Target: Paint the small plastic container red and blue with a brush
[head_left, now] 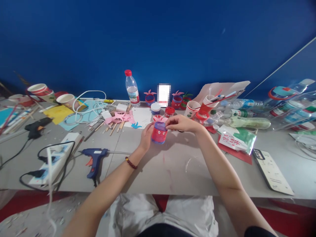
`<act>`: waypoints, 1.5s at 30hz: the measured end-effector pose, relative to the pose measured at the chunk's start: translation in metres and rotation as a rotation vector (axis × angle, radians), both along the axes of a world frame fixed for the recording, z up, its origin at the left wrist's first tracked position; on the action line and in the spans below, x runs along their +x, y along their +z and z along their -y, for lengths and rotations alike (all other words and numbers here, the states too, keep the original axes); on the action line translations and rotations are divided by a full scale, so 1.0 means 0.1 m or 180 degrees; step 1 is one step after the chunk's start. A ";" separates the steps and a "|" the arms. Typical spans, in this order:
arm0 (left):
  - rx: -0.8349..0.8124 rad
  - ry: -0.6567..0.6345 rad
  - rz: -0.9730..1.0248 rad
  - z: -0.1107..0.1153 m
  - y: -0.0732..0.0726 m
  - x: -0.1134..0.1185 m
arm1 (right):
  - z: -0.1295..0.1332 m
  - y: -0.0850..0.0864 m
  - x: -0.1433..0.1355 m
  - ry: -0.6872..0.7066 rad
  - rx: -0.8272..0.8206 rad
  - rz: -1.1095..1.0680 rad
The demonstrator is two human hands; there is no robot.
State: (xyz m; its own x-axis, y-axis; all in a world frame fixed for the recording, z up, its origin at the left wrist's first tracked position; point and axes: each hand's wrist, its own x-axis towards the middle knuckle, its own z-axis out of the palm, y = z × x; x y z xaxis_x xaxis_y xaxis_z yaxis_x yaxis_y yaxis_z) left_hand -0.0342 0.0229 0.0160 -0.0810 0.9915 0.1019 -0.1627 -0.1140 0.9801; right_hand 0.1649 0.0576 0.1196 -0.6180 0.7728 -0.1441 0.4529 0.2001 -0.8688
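My left hand [147, 136] is wrapped round the left side of a small red and purple painted cup [159, 134] with white eyes, held upright just over the table. Red, white-edged paper leaves [158, 118] stand up at the far side of its rim. At the right of the rim, my right hand [181, 123] has thumb and fingers pinched together; what lies between the fingertips is too small to make out. Beyond the cup are an open red paint jar [170, 112] and a white-lidded blue jar [155, 109]. A blue paper leaf cutout [136, 125] lies left of my hands.
A blue glue gun [96, 154] and a white power strip [55, 158] with cables lie at left. Pink paper scraps [119, 117] and sticks are behind. A water bottle [132, 90] stands by the wall. At right are brush-filled paper cups [206, 107], plastic bottles and a phone [273, 171].
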 end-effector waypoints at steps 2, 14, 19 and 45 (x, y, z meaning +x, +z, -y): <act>-0.0184 0.0017 0.0247 -0.03 -0.04 -0.01 | 0.00 0.01 0.03 -0.0058 -0.0076 -0.0090; -0.0334 0.0478 0.0265 -0.04 0.03 -0.04 | -0.01 0.11 0.11 -0.0514 0.0068 -0.0491; -0.0334 0.0284 0.0036 0.00 0.05 0.02 | -0.14 0.10 0.04 -0.1005 0.0475 -0.0756; -0.0367 -0.0394 -0.0417 0.03 -0.04 0.06 | -1.06 -0.23 -1.34 -0.0682 0.1952 0.1462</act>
State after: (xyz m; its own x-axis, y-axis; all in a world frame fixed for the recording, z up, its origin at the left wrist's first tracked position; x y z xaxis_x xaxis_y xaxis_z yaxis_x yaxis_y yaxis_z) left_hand -0.0285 0.0203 0.0119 0.0486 0.9988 -0.0112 -0.0390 0.0131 0.9992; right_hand 0.0308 0.1640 0.0965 -0.4290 0.8922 0.1412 0.8218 0.4504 -0.3489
